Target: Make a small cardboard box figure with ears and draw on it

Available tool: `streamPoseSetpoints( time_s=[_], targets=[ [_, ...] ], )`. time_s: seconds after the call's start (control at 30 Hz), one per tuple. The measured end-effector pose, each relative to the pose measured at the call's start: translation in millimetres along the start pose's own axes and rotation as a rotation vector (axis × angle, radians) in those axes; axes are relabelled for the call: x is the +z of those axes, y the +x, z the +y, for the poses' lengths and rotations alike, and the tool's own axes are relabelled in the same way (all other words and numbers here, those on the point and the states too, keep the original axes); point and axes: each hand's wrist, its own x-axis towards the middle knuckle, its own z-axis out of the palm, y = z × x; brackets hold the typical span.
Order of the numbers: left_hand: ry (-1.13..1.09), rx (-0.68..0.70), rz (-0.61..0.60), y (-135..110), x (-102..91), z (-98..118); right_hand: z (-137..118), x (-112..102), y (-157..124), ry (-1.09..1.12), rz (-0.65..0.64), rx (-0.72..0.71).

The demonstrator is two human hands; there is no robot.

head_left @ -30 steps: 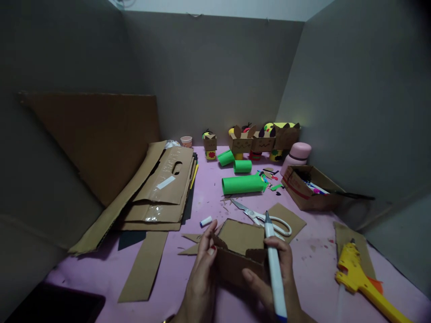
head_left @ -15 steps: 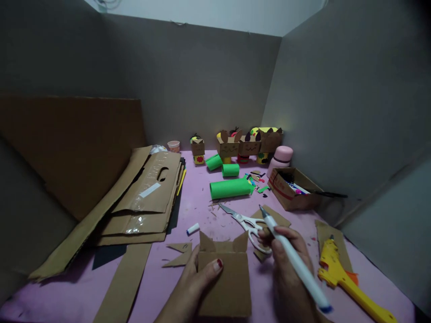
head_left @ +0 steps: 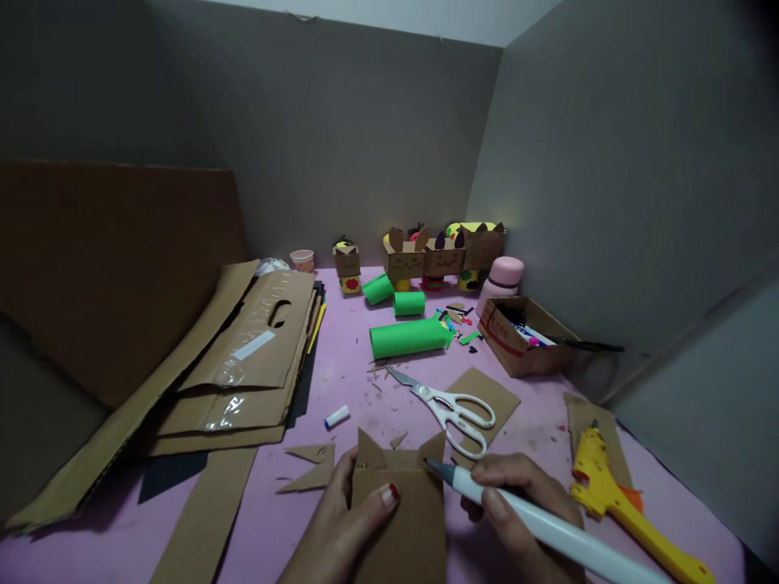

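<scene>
My left hand (head_left: 341, 531) grips a small brown cardboard box with two pointed ears (head_left: 398, 507), thumb pressed on its front face, near the table's front edge. My right hand (head_left: 514, 511) is closed round a white marker pen (head_left: 548, 527). The pen's dark tip touches the box's upper right corner, just under the right ear. White-handled scissors (head_left: 450, 405) lie just beyond the box on a flat cardboard piece (head_left: 487, 389). The marker's small white cap (head_left: 337, 417) lies to the left of the scissors.
Flattened cardboard sheets (head_left: 243, 357) are stacked at the left. Green paper rolls (head_left: 407, 337) and several finished cardboard figures (head_left: 426, 259) stand at the back. An open cardboard box of pens (head_left: 523, 337) and a pink bottle (head_left: 502, 280) sit at right. A yellow glue gun (head_left: 614, 503) lies near right.
My left hand turned the eared box upright to face me. My right hand swung the marker from pointing away down to the box's upper right corner. The view shifted right.
</scene>
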Motion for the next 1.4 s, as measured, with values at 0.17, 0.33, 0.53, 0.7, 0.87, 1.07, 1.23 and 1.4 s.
streamPoseSetpoints(
  time_s=[0.17,0.33,0.53,0.7,0.87,1.07,1.23,1.4],
  targets=[
    [0.043,-0.012,0.072,0,1.3,-3,2,0,0,-0.004,-0.001,-0.02],
    [0.026,0.009,0.12,-3,5.6,-1,-1,1,2,-0.041,-0.023,-0.02],
    [0.056,-0.013,0.015,-4,5.5,4,-1,1,3,-0.074,-0.031,-0.022],
    [0.055,0.006,0.045,-6,7.0,4,-3,3,4,-0.108,-0.023,-0.033],
    [0.063,-0.007,0.051,-14,16.6,12,-6,3,7,-0.113,-0.038,-0.036],
    [0.054,-0.029,0.064,-13,14.2,10,-3,1,5,-0.119,-0.062,-0.012],
    [0.042,-0.009,0.053,-10,11.8,7,-1,0,5,-0.119,-0.045,0.007],
    [0.078,-0.091,0.044,-13,16.7,13,-3,-1,9,-0.117,-0.027,-0.004]
  ],
)
